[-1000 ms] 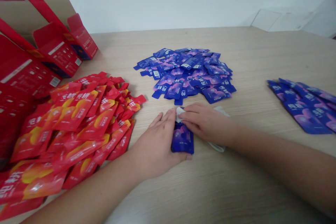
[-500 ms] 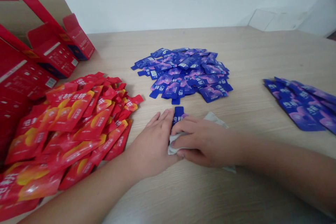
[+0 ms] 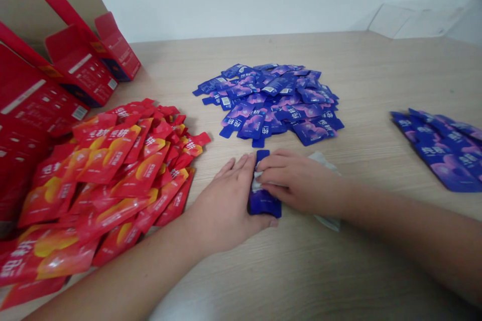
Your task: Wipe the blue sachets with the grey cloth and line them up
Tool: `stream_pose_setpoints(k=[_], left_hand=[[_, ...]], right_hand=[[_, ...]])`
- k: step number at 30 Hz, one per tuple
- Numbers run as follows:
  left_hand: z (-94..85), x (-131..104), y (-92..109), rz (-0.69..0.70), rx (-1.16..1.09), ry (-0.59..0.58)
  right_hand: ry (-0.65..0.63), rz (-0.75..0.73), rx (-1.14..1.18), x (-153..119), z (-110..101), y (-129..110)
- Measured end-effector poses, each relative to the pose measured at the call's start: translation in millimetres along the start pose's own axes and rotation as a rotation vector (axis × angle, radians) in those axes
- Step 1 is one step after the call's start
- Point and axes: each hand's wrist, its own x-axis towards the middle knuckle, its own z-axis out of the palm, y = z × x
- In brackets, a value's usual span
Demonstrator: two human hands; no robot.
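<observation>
A single blue sachet [image 3: 265,205] lies on the table in front of me, its narrow spout end pointing away. My left hand [image 3: 229,200] rests flat along its left side, fingers stretched out, thumb at the near edge. From the right, my right hand [image 3: 297,180] presses a bunched white wipe [image 3: 324,159] onto the sachet's upper part. Part of the wipe trails out behind that hand, and my fingers cover much of the sachet's print. Just beyond lies a pile of similar blue sachets [image 3: 278,103].
Red and orange pouches [image 3: 113,175] are heaped at the left. Behind them stand open red cartons [image 3: 81,67]. Several blue sachets [image 3: 444,150] lie overlapping in a row at the right. A white object [image 3: 410,21] sits by the wall at the back right.
My right hand with the wipe has moved up the sachet, uncovering its lower part. My left hand stays beside it. The view has shifted slightly.
</observation>
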Motion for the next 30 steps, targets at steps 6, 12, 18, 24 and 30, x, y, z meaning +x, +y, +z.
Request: stream_pose_setpoints(k=[6,12,18,24,30], left_hand=[[-1.9,0.5,1.0,-0.003,0.000,0.007],[-1.2,0.0,0.1,0.011,-0.020,0.015],[1.5,0.6,-1.6,0.045,-0.025,0.037],[2.3,1.0,-1.5,0.046,-0.039,0.042],[1.3,1.3,-0.5,0.017,-0.014,0.020]], right_hand=[[0.105,0.135,-0.130,-2.6,2.3,29.6],[0.239,0.245,0.053,-14.5,-6.0,5.3],[-0.011,-0.039,0.278,-12.7,-9.7,-18.1],[-0.060,0.002,0.198,-3.9,-5.3,-13.0],[-0.019,0.067,0.018,0.9,-3.8,4.2]])
